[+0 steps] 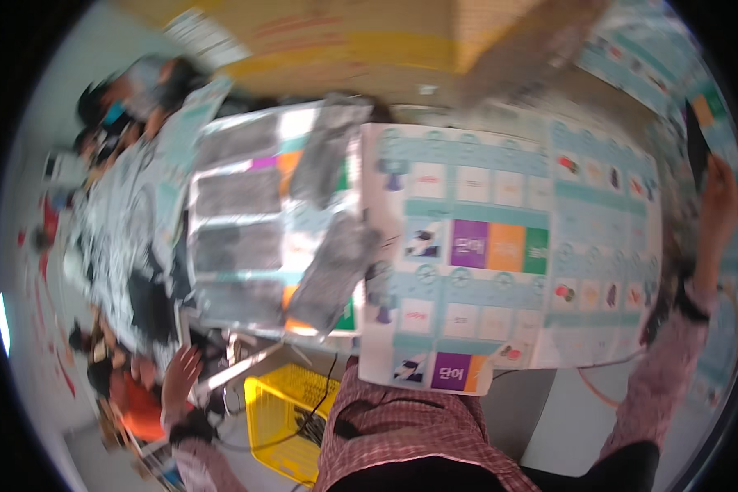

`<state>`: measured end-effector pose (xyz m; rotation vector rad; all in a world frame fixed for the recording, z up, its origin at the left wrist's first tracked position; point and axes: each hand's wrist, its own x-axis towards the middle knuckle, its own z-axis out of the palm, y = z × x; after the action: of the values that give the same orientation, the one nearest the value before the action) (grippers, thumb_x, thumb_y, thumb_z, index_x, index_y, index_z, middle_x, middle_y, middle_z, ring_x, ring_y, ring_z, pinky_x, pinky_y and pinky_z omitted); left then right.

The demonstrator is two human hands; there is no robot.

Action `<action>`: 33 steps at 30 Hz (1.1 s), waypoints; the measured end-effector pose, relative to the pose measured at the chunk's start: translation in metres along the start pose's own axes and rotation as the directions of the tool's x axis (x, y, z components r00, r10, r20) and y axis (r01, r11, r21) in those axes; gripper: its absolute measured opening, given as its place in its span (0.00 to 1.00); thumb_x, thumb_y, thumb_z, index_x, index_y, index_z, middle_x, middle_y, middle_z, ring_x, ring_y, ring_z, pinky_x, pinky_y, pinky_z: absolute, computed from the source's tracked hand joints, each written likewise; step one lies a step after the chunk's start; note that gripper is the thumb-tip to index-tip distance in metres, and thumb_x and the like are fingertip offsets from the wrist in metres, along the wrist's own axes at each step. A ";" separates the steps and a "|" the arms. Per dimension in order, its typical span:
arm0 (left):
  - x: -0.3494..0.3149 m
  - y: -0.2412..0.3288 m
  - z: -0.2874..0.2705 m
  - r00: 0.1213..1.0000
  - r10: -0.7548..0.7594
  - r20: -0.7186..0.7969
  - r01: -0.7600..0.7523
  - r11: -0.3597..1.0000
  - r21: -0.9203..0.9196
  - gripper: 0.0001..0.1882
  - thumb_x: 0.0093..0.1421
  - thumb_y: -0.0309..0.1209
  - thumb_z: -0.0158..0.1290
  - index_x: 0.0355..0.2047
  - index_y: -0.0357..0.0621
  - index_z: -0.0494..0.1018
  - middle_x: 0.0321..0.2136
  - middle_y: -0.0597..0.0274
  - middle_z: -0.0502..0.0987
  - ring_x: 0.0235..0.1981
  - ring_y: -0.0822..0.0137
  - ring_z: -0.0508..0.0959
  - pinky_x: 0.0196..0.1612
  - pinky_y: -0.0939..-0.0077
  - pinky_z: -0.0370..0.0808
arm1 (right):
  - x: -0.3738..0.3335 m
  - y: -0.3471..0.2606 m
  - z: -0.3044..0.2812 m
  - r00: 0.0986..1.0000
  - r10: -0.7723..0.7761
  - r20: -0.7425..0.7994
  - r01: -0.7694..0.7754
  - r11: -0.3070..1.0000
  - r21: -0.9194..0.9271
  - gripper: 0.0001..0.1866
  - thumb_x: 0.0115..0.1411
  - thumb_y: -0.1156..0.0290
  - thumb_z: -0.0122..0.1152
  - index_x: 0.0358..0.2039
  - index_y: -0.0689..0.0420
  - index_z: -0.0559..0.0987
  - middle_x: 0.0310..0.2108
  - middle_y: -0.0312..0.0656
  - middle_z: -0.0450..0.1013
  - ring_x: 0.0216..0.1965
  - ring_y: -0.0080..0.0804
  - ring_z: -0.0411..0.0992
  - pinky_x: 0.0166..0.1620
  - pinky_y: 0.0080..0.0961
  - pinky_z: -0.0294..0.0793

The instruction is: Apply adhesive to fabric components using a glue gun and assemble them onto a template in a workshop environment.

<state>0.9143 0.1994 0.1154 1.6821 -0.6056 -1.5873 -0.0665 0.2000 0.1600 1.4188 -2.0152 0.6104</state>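
Note:
My left hand [180, 377] is held low at the left, beside the table's edge, with its fingers stretched out and nothing in it. At the far right my right hand [720, 197] is raised, its fingers closed at the edge of a black flat piece [697, 148]; motion blurs this spot. Between my arms lie large printed sheets [500, 193] in pale blue with purple, orange and green blocks. To their left, several grey fuzzy oblong pieces [238, 193] lie in rows on a similar sheet. Two more grey pieces [330, 271] lie slanted beside the rows.
Cardboard boxes [353, 41] stand along the back. A yellow plastic basket [279, 402] holding dark items sits below the table edge. At the left is a heap of whitish material [123, 221], with other people [139, 406] nearby. More printed sheets [640, 70] lie at the right.

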 end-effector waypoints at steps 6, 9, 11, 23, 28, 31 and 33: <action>0.010 -0.072 0.041 0.942 -0.249 0.226 0.272 0.959 -0.076 0.21 0.64 0.34 0.40 0.56 0.38 0.58 0.52 0.51 0.66 0.53 0.58 0.68 0.55 0.65 0.66 | -0.032 -0.138 -0.058 0.980 0.094 0.177 -0.137 0.959 0.247 0.13 0.61 0.65 0.52 0.42 0.57 0.75 0.31 0.33 0.73 0.35 0.16 0.68 0.40 0.13 0.66; 0.012 -0.092 0.093 0.903 -0.168 0.395 0.169 0.985 0.032 0.21 0.64 0.32 0.40 0.56 0.38 0.58 0.54 0.52 0.64 0.56 0.60 0.64 0.59 0.67 0.61 | -0.047 -0.196 -0.086 0.938 0.189 0.292 -0.323 0.786 0.527 0.12 0.61 0.68 0.54 0.40 0.63 0.74 0.31 0.32 0.71 0.34 0.17 0.67 0.40 0.13 0.64; 0.022 -0.121 0.093 0.837 -0.103 0.538 0.179 0.980 -0.090 0.22 0.64 0.32 0.38 0.57 0.37 0.56 0.57 0.53 0.60 0.60 0.62 0.59 0.62 0.69 0.56 | -0.064 -0.222 -0.089 0.912 0.182 0.368 -0.380 0.717 0.585 0.11 0.60 0.70 0.54 0.40 0.63 0.75 0.30 0.32 0.71 0.33 0.16 0.66 0.39 0.13 0.64; 0.075 -0.147 0.164 0.751 0.063 0.657 0.007 0.995 -0.104 0.14 0.63 0.32 0.45 0.45 0.38 0.68 0.42 0.62 0.72 0.41 0.68 0.73 0.51 0.68 0.70 | -0.118 -0.396 -0.184 0.856 0.202 0.476 -0.503 0.539 0.676 0.07 0.59 0.72 0.55 0.36 0.61 0.74 0.27 0.30 0.68 0.30 0.12 0.64 0.31 0.09 0.59; 0.098 -0.176 0.195 0.938 -0.092 0.333 0.198 0.933 -0.300 0.11 0.60 0.26 0.48 0.41 0.32 0.67 0.35 0.57 0.72 0.38 0.66 0.76 0.38 0.72 0.79 | -0.133 -0.409 -0.200 0.879 0.250 0.406 -0.471 0.579 0.665 0.05 0.60 0.73 0.54 0.35 0.62 0.73 0.26 0.30 0.65 0.27 0.13 0.61 0.30 0.11 0.58; 0.066 -0.146 0.194 0.902 0.097 0.422 0.063 0.935 -0.349 0.18 0.60 0.21 0.45 0.51 0.41 0.62 0.37 0.64 0.69 0.37 0.68 0.74 0.46 0.64 0.76 | -0.134 -0.403 -0.215 0.893 0.205 0.400 -0.443 0.546 0.711 0.06 0.60 0.72 0.53 0.32 0.62 0.73 0.23 0.29 0.63 0.25 0.13 0.58 0.29 0.11 0.57; 0.052 -0.131 0.180 0.865 0.172 0.471 0.024 0.924 -0.381 0.17 0.60 0.20 0.45 0.50 0.42 0.62 0.37 0.64 0.68 0.37 0.68 0.74 0.46 0.63 0.76 | -0.135 -0.399 -0.216 0.901 0.202 0.384 -0.431 0.527 0.733 0.06 0.60 0.72 0.53 0.33 0.62 0.73 0.23 0.29 0.63 0.25 0.13 0.58 0.29 0.11 0.56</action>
<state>0.7249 0.2071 -0.0133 0.9505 -0.5598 -1.9502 0.3889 0.3051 0.2339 1.6562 -2.3447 1.7967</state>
